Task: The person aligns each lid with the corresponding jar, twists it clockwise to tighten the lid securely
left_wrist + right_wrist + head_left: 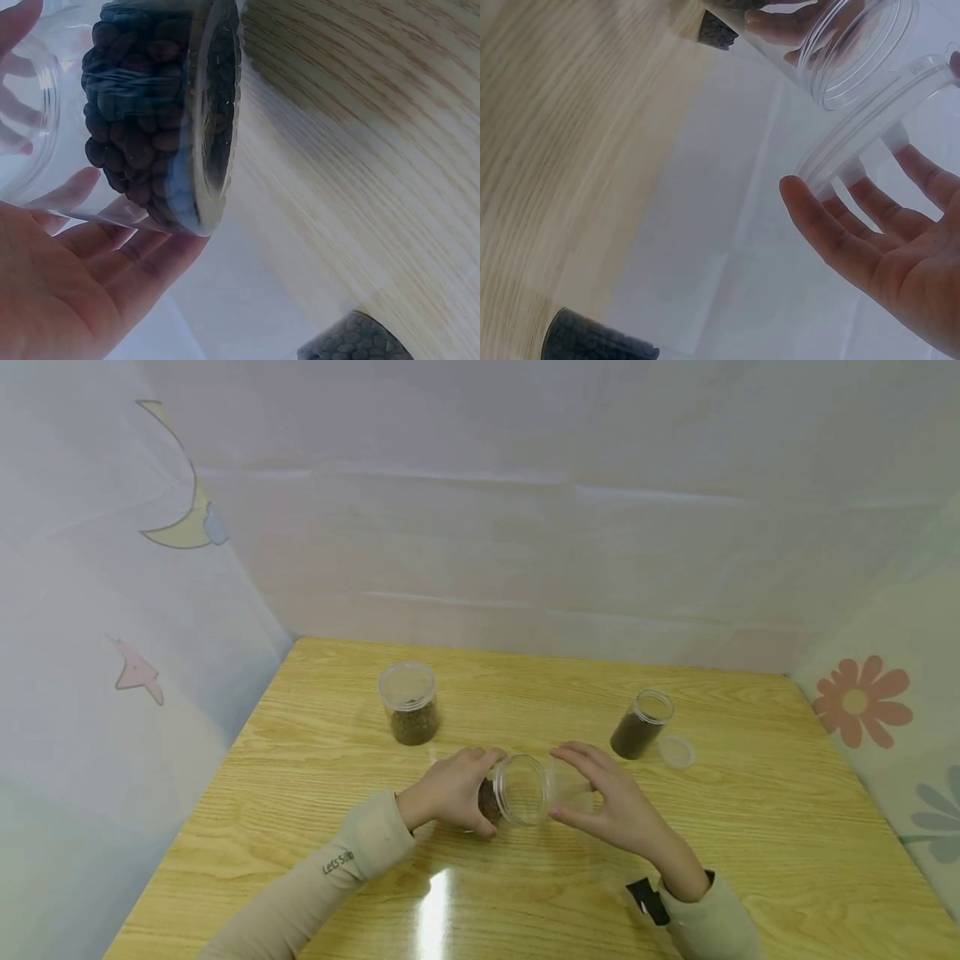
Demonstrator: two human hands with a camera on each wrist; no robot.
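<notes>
1. Left hand (453,789): its fingers curve round a clear jar (522,789) holding dark beans (139,112); the jar lies tilted between thumb and fingers, its uncovered mouth jutting past the fingertips toward the other hand
2. Right hand (622,802): thumb and fingers are spread apart but clamped on the rim of a clear lid (877,120), which stands just beside the jar's mouth
3. Behind, on the wooden table (750,827): a wide lidded jar (408,706) at left; at right, a narrower open jar (637,727) beside a small lid (677,752)
</notes>
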